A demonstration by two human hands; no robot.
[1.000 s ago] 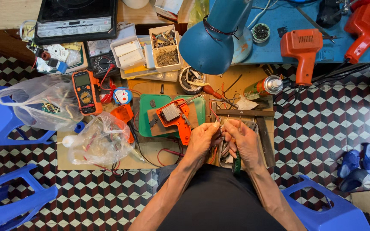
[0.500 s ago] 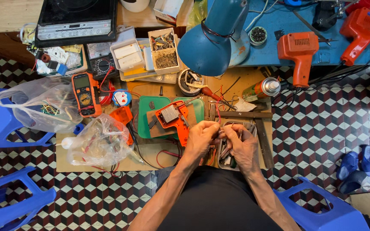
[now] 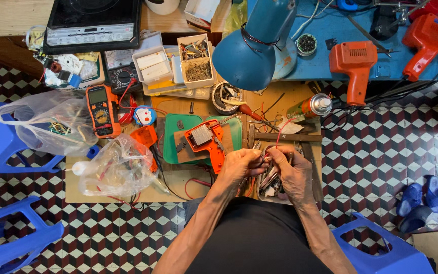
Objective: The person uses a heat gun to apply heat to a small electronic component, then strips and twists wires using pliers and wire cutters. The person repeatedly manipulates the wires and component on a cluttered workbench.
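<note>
My left hand (image 3: 242, 165) and my right hand (image 3: 292, 170) meet over a pile of metal hand tools (image 3: 269, 185) at the board's near edge. Both pinch a small part with a thin red wire (image 3: 280, 136) running up from it; the part itself is too small to make out. Just left of my left hand lies an opened orange soldering gun (image 3: 205, 139) on a green mat (image 3: 174, 144).
A blue desk lamp (image 3: 252, 50) hangs over the board. An orange multimeter (image 3: 100, 110), two plastic bags (image 3: 115, 167), a spray can (image 3: 310, 106), parts boxes (image 3: 196, 61) and two orange tools (image 3: 353, 63) lie around. Blue stools (image 3: 11, 243) stand on the tiled floor.
My hands stay together over the tool pile, with the fingers working slightly on the small part. The view has shifted a little; nothing else moved.
</note>
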